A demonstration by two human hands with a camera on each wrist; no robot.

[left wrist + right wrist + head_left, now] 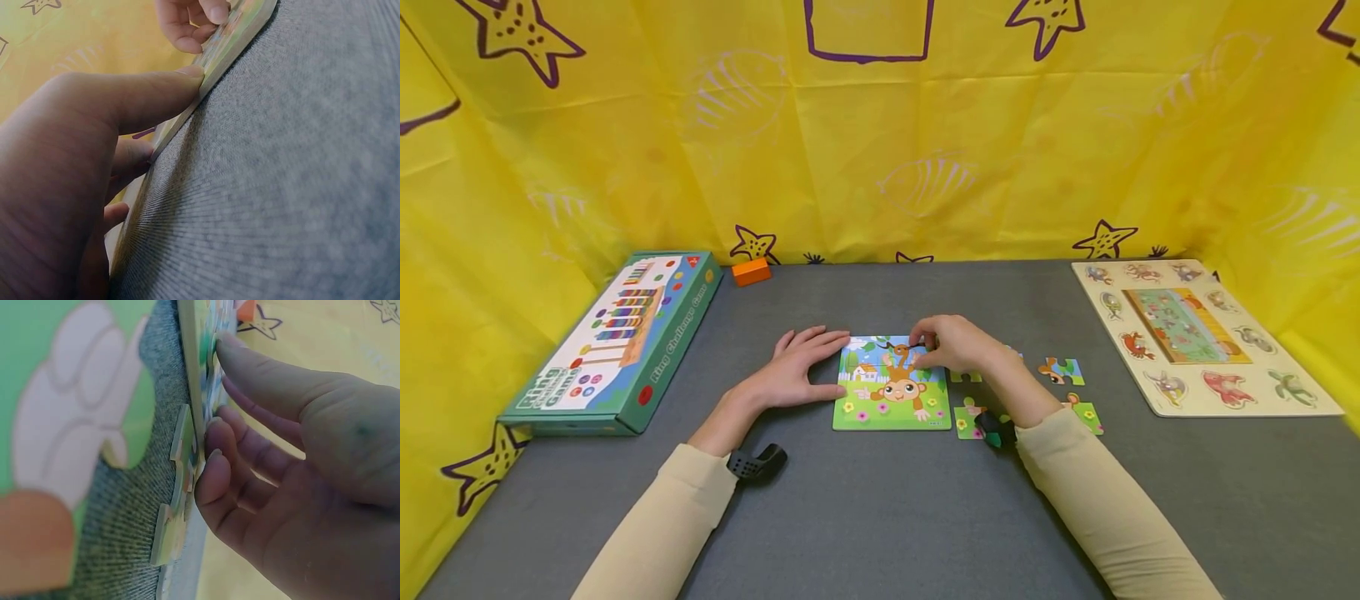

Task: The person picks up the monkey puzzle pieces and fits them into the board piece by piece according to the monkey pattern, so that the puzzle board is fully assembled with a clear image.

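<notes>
A square jigsaw puzzle board (pixel 880 412) with a monkey picture lies flat on the table. My left hand (pixel 792 373) rests at its left edge, thumb and fingers stretched out; the thumb tip touches the rim in the left wrist view. Over the board's upper right part is my right hand (pixel 958 343), its fingers bent. Thumb and fingertips meet the board's surface around a puzzle piece (pixel 234 28), mostly hidden by the hand. Loose puzzle pieces (pixel 1062 371) lie to the right of the board, some partly under the right forearm.
A green boxed ring game (pixel 662 333) stands at the left, with an orange block (pixel 751 272) by its far corner. On the right lies a wooden sea-animal board (pixel 1165 400) with a picture in its middle. Yellow printed cloth (pixel 865 125) hangs behind the grey table (pixel 865 517).
</notes>
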